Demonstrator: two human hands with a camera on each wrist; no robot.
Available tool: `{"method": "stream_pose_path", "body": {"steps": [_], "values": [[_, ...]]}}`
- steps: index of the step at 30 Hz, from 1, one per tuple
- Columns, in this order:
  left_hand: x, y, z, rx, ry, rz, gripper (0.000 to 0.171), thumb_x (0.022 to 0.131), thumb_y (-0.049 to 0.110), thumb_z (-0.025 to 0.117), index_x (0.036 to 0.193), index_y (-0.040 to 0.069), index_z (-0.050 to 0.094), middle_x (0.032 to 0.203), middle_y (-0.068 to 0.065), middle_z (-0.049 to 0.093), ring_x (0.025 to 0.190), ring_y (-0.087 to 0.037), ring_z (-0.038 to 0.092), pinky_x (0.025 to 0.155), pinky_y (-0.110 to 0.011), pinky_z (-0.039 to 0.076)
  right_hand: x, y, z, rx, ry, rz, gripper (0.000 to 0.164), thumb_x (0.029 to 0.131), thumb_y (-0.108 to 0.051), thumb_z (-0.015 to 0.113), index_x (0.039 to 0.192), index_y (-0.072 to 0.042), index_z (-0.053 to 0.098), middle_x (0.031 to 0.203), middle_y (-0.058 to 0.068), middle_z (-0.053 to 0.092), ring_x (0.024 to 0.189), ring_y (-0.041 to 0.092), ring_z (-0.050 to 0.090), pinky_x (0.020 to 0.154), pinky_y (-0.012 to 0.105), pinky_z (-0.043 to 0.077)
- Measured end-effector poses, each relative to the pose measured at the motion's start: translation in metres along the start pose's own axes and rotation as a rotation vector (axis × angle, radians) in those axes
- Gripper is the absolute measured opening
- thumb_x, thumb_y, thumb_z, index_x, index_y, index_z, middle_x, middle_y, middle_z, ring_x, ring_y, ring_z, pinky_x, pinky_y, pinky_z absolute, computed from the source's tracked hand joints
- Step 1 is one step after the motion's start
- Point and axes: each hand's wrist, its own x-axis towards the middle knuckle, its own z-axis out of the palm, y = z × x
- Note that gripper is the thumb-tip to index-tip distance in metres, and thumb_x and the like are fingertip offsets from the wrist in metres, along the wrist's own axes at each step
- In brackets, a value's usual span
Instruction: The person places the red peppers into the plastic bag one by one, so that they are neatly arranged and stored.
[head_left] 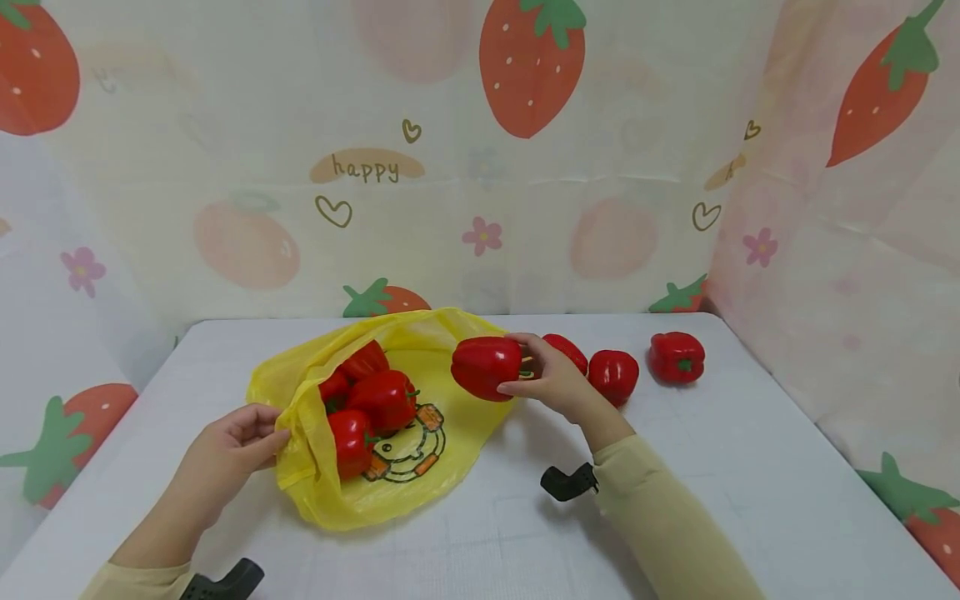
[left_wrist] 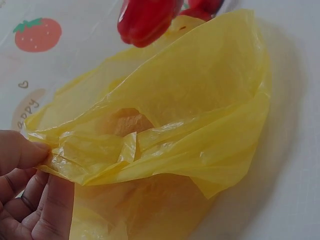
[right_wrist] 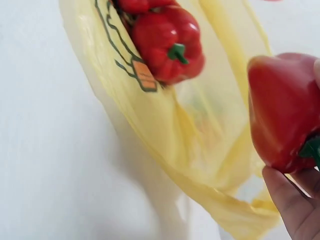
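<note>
A yellow plastic bag [head_left: 468, 425] lies on the table with its mouth spread wide, and several red bell peppers [head_left: 384, 400] are inside it. My left hand [head_left: 221, 462] pinches the bag's left rim between thumb and fingers, also plain in the left wrist view, where the thumb presses the yellow film [left_wrist: 65, 155]. My right hand [head_left: 561, 382] grips a red bell pepper [head_left: 483, 367] by its stem end, at the right side of the bag's mouth. The right wrist view shows this held pepper [right_wrist: 285, 110] with fingers around its green stem.
To the right of the bag are more red peppers on the white table [head_left: 510, 533]: one [head_left: 566, 352] partly behind my right hand, one [head_left: 613, 377] beside it, and another [head_left: 677, 358] farther right. A strawberry-print cloth [head_left: 450, 233] rises behind the table.
</note>
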Motion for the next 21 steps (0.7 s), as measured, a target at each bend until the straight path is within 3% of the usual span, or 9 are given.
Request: {"method": "stream_pose_path", "body": {"steps": [7, 21], "values": [[0.000, -0.001, -0.001, 0.000, 0.000, 0.000, 0.042, 0.088, 0.031, 0.060, 0.118, 0.003, 0.050, 0.104, -0.011, 0.060, 0.087, -0.015, 0.058, 0.074, -0.025, 0.054, 0.007, 0.001, 0.020, -0.020, 0.057, 0.037, 0.074, 0.064, -0.029, 0.083, 0.128, -0.034, 0.045, 0.118, -0.004, 0.054, 0.108, 0.020, 0.050, 0.078, 0.037, 0.053], [0.000, -0.002, -0.001, 0.001, 0.003, 0.000, 0.044, 0.088, 0.032, 0.060, 0.118, 0.002, 0.050, 0.104, -0.011, 0.059, 0.087, -0.014, 0.058, 0.073, -0.025, 0.054, 0.014, 0.003, 0.044, -0.022, 0.063, 0.100, 0.077, 0.066, -0.030, 0.081, 0.132, -0.033, 0.041, 0.123, -0.003, 0.052, 0.111, 0.022, 0.049, 0.082, 0.036, 0.052]]}}
